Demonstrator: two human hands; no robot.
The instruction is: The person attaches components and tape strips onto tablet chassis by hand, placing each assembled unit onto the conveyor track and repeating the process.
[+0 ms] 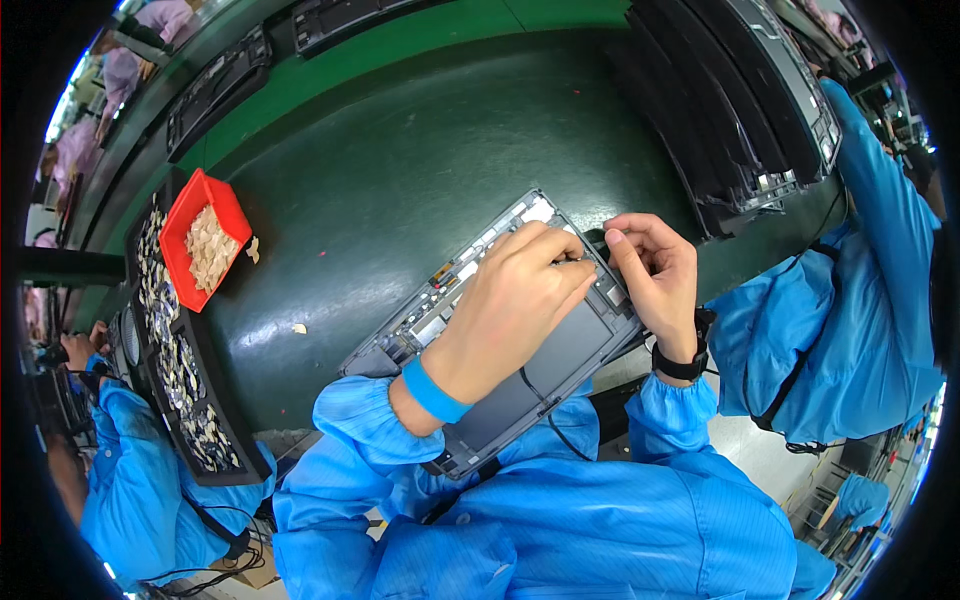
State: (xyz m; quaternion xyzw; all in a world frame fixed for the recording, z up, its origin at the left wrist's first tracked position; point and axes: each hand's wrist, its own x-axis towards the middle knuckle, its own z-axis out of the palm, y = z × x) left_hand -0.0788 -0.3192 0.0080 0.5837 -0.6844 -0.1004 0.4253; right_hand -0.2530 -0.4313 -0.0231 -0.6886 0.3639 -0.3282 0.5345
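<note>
A grey laptop-like casing (565, 352) with exposed circuit parts along its far side lies slanted at the near edge of the green table. My left hand (508, 300), with a blue band around its wrist, reaches over the casing. Its fingers are closed near the far right corner, and whatever they pinch is hidden. Just beyond the casing's right edge is my right hand (655, 275), wearing a black wrist strap (680, 368). Thumb and forefinger press together there beside a small dark piece too unclear to name.
A red bin (228, 195) of pale small pieces overlaps a black compartment tray (240, 440) at left. Dark panels (690, 110) stand stacked at far right. More casings (220, 85) lie along the back. People in blue sit at left (150, 490) and right (800, 340).
</note>
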